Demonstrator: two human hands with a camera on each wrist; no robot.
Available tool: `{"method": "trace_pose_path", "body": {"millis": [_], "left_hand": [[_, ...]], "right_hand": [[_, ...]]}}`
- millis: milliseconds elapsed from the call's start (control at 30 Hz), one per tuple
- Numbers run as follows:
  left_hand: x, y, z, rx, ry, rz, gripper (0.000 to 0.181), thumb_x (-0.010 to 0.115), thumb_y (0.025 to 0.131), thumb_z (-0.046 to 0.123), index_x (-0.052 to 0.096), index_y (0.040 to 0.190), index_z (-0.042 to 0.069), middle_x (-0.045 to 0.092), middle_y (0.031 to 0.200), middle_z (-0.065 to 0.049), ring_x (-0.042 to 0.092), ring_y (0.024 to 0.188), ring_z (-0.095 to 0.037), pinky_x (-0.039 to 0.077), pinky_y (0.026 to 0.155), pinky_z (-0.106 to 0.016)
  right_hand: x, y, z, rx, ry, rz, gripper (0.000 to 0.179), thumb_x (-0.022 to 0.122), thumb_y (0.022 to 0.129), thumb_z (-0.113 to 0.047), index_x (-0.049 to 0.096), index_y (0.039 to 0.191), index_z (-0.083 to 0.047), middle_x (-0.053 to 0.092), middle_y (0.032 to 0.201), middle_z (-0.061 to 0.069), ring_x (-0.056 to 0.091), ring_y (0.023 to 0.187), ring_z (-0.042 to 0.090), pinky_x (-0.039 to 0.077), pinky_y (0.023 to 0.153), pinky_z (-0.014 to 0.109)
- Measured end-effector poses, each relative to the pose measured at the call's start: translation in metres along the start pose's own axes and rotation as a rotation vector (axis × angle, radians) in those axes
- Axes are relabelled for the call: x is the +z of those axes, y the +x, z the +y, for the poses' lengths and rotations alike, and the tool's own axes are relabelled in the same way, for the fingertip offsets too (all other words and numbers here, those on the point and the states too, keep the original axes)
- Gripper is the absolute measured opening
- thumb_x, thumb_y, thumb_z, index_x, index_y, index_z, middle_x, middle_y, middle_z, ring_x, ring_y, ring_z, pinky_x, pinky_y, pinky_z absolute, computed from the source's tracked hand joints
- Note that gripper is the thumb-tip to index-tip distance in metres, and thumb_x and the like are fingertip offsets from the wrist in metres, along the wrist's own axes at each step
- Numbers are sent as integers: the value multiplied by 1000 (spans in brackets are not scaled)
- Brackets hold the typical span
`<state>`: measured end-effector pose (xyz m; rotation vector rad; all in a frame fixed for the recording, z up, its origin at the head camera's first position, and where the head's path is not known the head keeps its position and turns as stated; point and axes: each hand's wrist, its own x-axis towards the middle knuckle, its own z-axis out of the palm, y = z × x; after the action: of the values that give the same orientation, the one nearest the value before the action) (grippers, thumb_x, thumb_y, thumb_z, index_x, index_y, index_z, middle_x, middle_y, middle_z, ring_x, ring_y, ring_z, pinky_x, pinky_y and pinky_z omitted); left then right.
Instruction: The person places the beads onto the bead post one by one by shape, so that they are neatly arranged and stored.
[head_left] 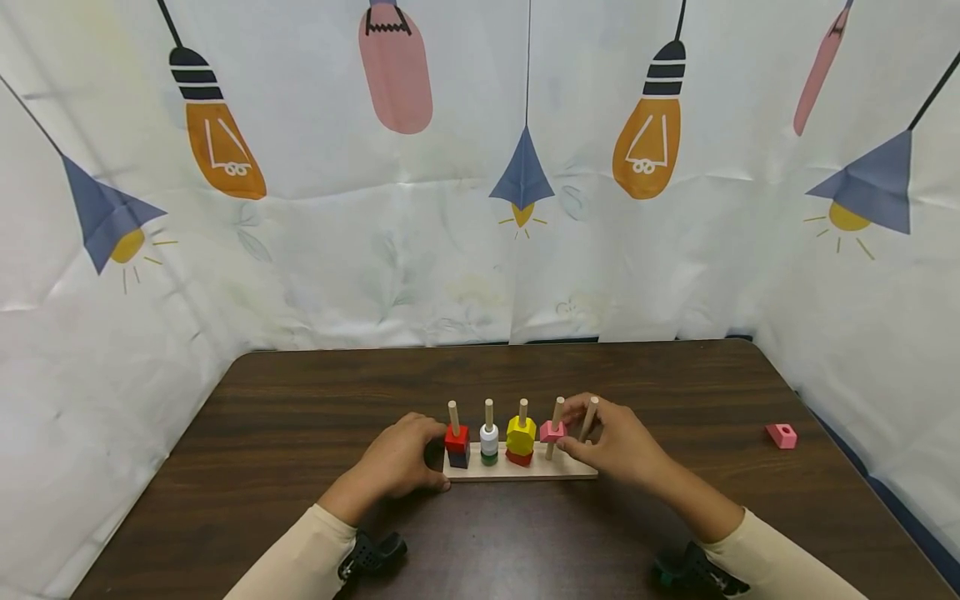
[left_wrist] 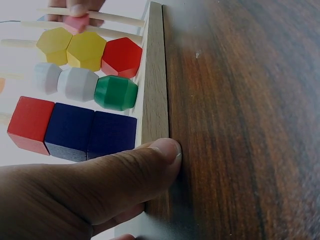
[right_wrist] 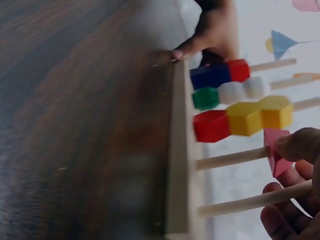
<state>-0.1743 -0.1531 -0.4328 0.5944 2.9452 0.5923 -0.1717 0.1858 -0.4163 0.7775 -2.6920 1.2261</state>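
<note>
A wooden peg board [head_left: 517, 473] with several upright pegs lies on the table. My left hand [head_left: 397, 457] grips its left end, the thumb [left_wrist: 162, 155] pressed along the front edge. With thumb and fingers my right hand [head_left: 630, 442] pinches a pink block [right_wrist: 276, 152] threaded partway down the fourth peg [right_wrist: 232, 159], above the base. The last peg [right_wrist: 250, 204] carries no bead and passes by the right fingers. On the first peg a red cube [left_wrist: 31, 125] tops two dark blue cubes [left_wrist: 90, 132]. White beads [left_wrist: 77, 84] over a green one [left_wrist: 116, 92] fill the second, yellow beads [left_wrist: 86, 51] over a red one [left_wrist: 121, 57] the third.
Another pink block [head_left: 782, 436] lies on the brown wooden table [head_left: 300, 417] at the far right, well away from the right hand. A white printed curtain [head_left: 450, 267] hangs behind the table and along both sides.
</note>
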Motion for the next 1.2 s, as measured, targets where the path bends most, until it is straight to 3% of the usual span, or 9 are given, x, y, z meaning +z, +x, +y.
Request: {"method": "trace_pose_path", "body": {"millis": [167,367,667,967,1200], "left_hand": [[0,0,0,-3,-1,0,69,99,65,29,71,124,7,68,123,-8,57,123,-31,50,98,-51],[0,1,0,-9,-1,-1,70,99,65,29,71,125,6,68,124,-9,57,123,-32,50,99,-52],[0,0,0,-11,-3,3,70,99,65,29,71,125,7,68,124,-9,58,122,-32,50,98,-51],[1,-1,-1,-13,-9,-1,70,99,65,30,71,125,8,67,124,-9,58,122,-32,50,98,-52],[0,-1,-1,-11,-7,2,69,99,65,29,71,125,8,68,124,-9,58,122,-32,50,98,-52]], "right_hand": [[11,-1,14,42,0,-42,20,85,85,-19,72,100,-22,70,96,-7,57,74,10,51,64,28],[20,-2,23,75,-15,-98,19,85,86,-21,73,99,-27,69,100,-13,60,82,11,52,76,34],[24,-2,29,99,-40,-126,21,86,84,-20,73,101,-25,67,98,-11,59,82,11,51,74,34],[-1,-20,40,134,-109,-65,29,85,85,-21,72,111,-23,67,110,-9,63,110,24,51,93,53],[-38,-46,61,205,-189,21,33,84,87,-27,72,117,-19,68,118,1,62,113,34,50,93,58]]}}
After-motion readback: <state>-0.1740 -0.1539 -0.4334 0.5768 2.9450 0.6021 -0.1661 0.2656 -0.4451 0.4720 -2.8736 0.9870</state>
